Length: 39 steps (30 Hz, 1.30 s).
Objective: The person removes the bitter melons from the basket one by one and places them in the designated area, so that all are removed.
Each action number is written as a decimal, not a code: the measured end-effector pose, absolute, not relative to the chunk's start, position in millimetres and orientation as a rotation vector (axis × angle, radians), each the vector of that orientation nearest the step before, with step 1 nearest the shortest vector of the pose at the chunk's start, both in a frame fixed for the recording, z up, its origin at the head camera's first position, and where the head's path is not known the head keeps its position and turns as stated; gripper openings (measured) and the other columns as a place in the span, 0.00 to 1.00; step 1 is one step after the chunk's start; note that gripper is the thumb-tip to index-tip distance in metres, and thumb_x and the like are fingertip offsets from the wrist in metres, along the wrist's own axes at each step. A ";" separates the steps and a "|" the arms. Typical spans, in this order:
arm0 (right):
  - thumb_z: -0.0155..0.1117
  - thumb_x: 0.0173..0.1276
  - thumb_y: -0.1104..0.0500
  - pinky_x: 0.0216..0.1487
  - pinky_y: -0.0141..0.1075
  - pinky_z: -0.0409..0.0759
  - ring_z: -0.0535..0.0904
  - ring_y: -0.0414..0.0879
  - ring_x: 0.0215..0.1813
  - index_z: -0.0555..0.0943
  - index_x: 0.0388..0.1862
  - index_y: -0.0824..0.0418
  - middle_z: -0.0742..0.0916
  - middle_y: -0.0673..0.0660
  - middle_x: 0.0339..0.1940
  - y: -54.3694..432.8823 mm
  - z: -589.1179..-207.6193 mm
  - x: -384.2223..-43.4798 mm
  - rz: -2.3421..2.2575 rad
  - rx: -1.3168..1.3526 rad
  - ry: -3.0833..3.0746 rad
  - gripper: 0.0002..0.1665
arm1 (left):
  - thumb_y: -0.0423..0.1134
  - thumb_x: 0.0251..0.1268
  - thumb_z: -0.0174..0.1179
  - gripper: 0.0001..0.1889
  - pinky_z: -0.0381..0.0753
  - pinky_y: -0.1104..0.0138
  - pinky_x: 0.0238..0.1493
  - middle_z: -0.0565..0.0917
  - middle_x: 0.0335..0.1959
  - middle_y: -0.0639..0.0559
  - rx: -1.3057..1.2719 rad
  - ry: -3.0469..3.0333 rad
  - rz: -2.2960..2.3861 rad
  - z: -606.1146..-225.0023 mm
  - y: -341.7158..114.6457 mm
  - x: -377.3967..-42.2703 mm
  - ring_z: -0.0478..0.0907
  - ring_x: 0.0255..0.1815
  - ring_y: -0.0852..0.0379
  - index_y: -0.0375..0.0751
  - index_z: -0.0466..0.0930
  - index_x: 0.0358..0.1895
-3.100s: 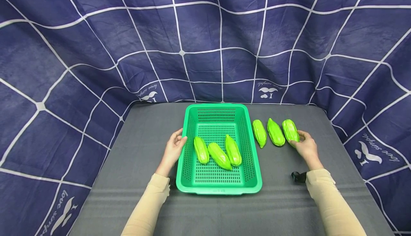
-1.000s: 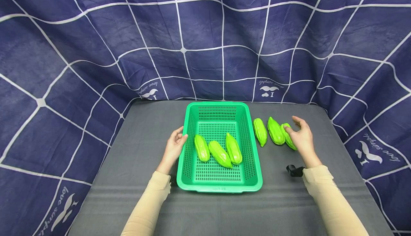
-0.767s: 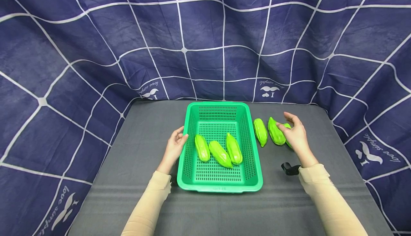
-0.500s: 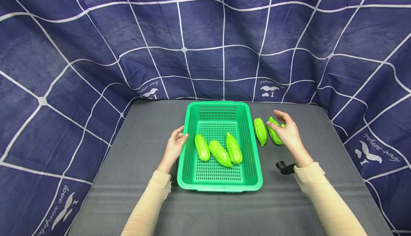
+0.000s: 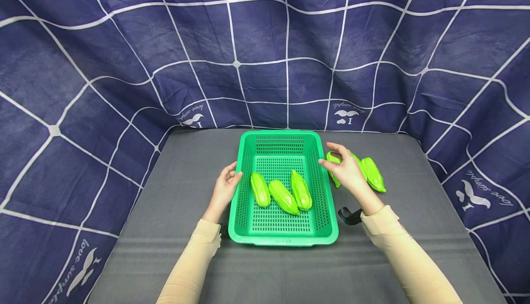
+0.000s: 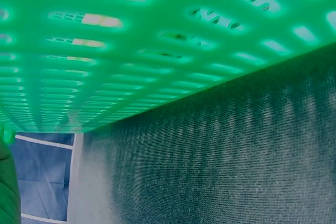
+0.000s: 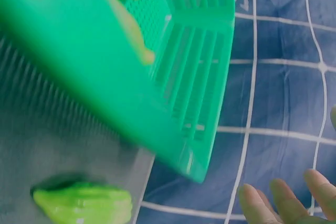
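A green perforated basket (image 5: 283, 240) stands on the table with three light-green ridged gourds, such as this gourd (image 5: 283, 197), lying in it. My left hand (image 5: 225, 188) holds the basket's left rim, thumb at the edge and fingers along the outer wall. Three more gourds lie in a row right of the basket. My right hand (image 5: 345, 168), fingers apart and holding nothing, hovers above the nearest gourd (image 5: 331, 177), thumb tip right at the basket's right rim. It partly hides that one and the middle gourd (image 5: 358, 162); the outermost gourd (image 5: 373, 174) shows whole.
A grey cloth (image 5: 265, 276) covers the table. Blue curtains (image 5: 265, 88) with white grid lines enclose the back and both sides. A black camera mount (image 5: 349, 216) sticks out from my right wrist, beside the basket's right wall.
My right hand has let go of the outermost gourd, which now lies turned with its tip toward me. The hand has moved left over the others to the basket rim. My left hand stays put.
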State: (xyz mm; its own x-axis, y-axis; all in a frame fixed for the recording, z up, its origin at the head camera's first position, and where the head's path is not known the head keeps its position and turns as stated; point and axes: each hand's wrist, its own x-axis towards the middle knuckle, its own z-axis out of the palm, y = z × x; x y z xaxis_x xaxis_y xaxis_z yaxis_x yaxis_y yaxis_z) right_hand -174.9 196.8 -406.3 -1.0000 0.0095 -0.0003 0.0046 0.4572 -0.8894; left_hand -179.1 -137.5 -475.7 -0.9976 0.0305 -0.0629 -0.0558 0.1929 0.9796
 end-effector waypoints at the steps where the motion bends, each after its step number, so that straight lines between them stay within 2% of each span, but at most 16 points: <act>1: 0.63 0.70 0.61 0.69 0.54 0.69 0.63 0.64 0.74 0.62 0.74 0.70 0.68 0.68 0.73 193.6 -407.7 -175.3 1.645 -0.001 -2.681 0.37 | 0.36 0.75 0.54 0.29 0.73 0.55 0.60 0.76 0.48 0.39 -0.026 2.374 1.950 -476.2 -137.5 -179.4 0.77 0.59 0.39 0.32 0.60 0.74; 8: 0.65 0.69 0.57 0.66 0.56 0.71 0.64 0.64 0.73 0.62 0.75 0.64 0.66 0.65 0.75 171.8 -414.0 -175.7 1.633 -0.021 -2.798 0.39 | 0.39 0.75 0.55 0.29 0.73 0.55 0.60 0.72 0.46 0.47 -0.041 2.370 1.947 -495.3 -140.3 -189.5 0.75 0.60 0.43 0.35 0.60 0.75; 15: 0.66 0.68 0.57 0.66 0.56 0.71 0.65 0.65 0.72 0.62 0.75 0.64 0.67 0.66 0.74 152.9 -419.0 -179.4 1.637 -0.020 -2.843 0.40 | 0.45 0.74 0.56 0.30 0.72 0.52 0.62 0.72 0.49 0.44 -0.062 2.387 1.945 -512.9 -142.3 -195.0 0.75 0.62 0.44 0.43 0.62 0.75; 24: 0.66 0.67 0.56 0.64 0.56 0.72 0.67 0.66 0.71 0.62 0.74 0.66 0.69 0.67 0.73 133.9 -431.4 -179.1 1.588 -0.046 -2.924 0.41 | 0.44 0.74 0.56 0.29 0.71 0.50 0.64 0.72 0.49 0.43 -0.057 2.386 1.948 -511.6 -142.8 -193.0 0.74 0.64 0.43 0.45 0.63 0.74; 33: 0.65 0.68 0.54 0.68 0.56 0.68 0.67 0.65 0.70 0.62 0.74 0.67 0.69 0.69 0.72 126.9 -446.4 -180.3 1.494 -0.121 -3.003 0.41 | 0.45 0.74 0.57 0.30 0.73 0.55 0.60 0.74 0.49 0.43 -0.044 2.394 1.954 -512.3 -141.8 -193.7 0.76 0.59 0.45 0.43 0.62 0.75; 39: 0.64 0.69 0.53 0.71 0.57 0.64 0.63 0.65 0.73 0.61 0.74 0.68 0.67 0.71 0.72 121.6 -453.9 -178.7 1.393 -0.193 -3.103 0.42 | 0.40 0.75 0.56 0.30 0.72 0.54 0.60 0.75 0.47 0.43 -0.038 2.357 1.968 -499.7 -140.7 -191.1 0.76 0.60 0.41 0.37 0.60 0.75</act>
State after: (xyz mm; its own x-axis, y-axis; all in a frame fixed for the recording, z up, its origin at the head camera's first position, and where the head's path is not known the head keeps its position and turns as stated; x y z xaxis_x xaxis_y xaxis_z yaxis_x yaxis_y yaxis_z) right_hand -178.7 121.6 -453.9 -0.9586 -0.0062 -0.2845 0.2085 0.6652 -0.7169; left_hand -191.1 -140.7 -499.7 -0.9972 0.0267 -0.0701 -0.0642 0.1795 0.9817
